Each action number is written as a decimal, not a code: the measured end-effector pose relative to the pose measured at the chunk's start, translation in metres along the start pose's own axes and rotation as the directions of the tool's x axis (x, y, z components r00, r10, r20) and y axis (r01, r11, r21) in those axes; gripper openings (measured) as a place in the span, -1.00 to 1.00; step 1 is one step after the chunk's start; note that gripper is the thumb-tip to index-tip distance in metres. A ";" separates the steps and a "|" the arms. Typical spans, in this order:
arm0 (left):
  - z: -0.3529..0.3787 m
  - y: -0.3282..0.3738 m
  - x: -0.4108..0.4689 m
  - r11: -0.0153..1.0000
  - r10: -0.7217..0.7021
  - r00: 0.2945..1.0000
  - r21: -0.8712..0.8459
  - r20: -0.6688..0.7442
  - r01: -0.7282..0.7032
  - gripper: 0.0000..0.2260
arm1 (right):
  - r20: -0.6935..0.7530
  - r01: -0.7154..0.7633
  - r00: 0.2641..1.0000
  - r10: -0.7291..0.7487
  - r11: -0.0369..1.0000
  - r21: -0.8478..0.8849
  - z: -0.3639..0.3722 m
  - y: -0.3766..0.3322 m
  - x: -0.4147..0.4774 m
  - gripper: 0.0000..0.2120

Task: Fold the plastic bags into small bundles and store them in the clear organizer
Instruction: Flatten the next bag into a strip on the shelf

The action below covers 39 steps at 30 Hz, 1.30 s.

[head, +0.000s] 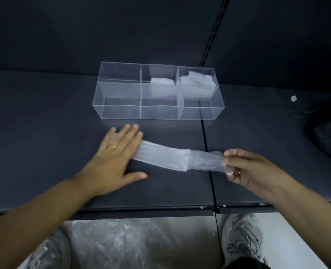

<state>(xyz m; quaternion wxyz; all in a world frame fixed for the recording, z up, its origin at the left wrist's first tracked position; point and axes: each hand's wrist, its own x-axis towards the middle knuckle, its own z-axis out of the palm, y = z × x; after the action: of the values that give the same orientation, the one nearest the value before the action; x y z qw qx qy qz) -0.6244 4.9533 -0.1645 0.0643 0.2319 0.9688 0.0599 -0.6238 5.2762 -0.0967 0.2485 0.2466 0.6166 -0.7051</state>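
A clear plastic bag (166, 157), folded into a long narrow strip, lies across the dark shelf. My left hand (118, 154) presses flat on its left end with straight fingers. My right hand (244, 167) pinches the strip's right end between thumb and fingers and holds it slightly off the surface. Behind the strip stands the clear organizer (122, 111), split into several compartments. Folded bag bundles (161, 82) fill its back middle compartment, and more bundles (196, 80) sit in the back right one.
A seam (207, 148) between two shelf panels runs under the strip's right part. A dark bundle (329, 140) lies at the far right edge. Below the shelf's front edge lies a heap of loose clear bags (122, 241) between two grey shoes.
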 end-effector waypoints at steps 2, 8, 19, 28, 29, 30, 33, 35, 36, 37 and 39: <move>-0.003 0.047 0.003 0.982 0.049 0.997 -0.180 -0.057 -0.058 -0.14 | 0.085 -0.018 0.996 0.017 1.000 0.004 0.011 -0.005 -0.016 -0.71; -0.030 0.141 -0.002 0.430 -0.268 0.954 -0.903 -0.133 -0.005 -0.34 | 0.361 0.068 0.932 -0.030 0.993 -0.093 0.060 -0.019 -0.046 -0.57; -0.040 0.082 0.007 -0.352 -0.266 0.908 -0.909 0.324 0.221 -0.76 | 0.591 0.291 0.806 0.028 0.851 -0.437 0.070 0.012 0.019 -0.46; -0.019 0.016 0.026 -0.503 -0.390 0.762 -0.813 0.517 0.295 -0.79 | 0.288 0.251 0.955 -0.068 0.704 -0.664 0.081 0.046 0.038 -0.86; -0.019 0.010 0.027 -0.506 -0.430 0.732 -0.812 0.529 0.290 -0.79 | 0.279 0.245 0.958 -0.069 0.701 -0.669 0.080 0.046 0.039 -0.88; -0.019 0.005 0.029 -0.494 -0.477 0.705 -0.823 0.525 0.279 -0.78 | 0.272 0.240 0.960 -0.067 0.697 -0.676 0.080 0.046 0.039 -0.89; -0.015 -0.001 0.024 -0.162 -0.727 0.632 -0.961 0.268 0.222 -0.79 | 0.253 0.220 0.966 -0.055 0.689 -0.690 0.081 0.045 0.039 -0.89; -0.014 0.010 0.010 0.465 -0.700 0.677 -0.864 -0.226 0.193 -0.75 | 0.241 0.197 0.970 -0.035 0.695 -0.691 0.082 0.043 0.039 -0.88; -0.012 0.021 0.003 0.695 -0.517 0.758 -0.712 -0.399 0.100 -0.73 | 0.238 0.187 0.971 -0.026 0.701 -0.688 0.083 0.042 0.038 -0.87; -0.008 0.036 -0.004 0.809 -0.308 0.848 -0.588 -0.431 -0.005 -0.67 | 0.237 0.178 0.971 -0.016 0.707 -0.684 0.084 0.040 0.037 -0.86; 0.006 0.061 -0.014 0.879 -0.037 0.964 -0.468 -0.265 -0.095 -0.42 | 0.240 0.154 0.971 0.016 0.724 -0.673 0.085 0.035 0.035 -0.84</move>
<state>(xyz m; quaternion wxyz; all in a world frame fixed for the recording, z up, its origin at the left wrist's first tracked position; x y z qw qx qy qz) -0.5840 5.0016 -0.1598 -0.0121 0.2135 0.9203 0.3277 -0.6306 5.1857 -0.1357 0.3649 0.0310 0.8093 -0.4593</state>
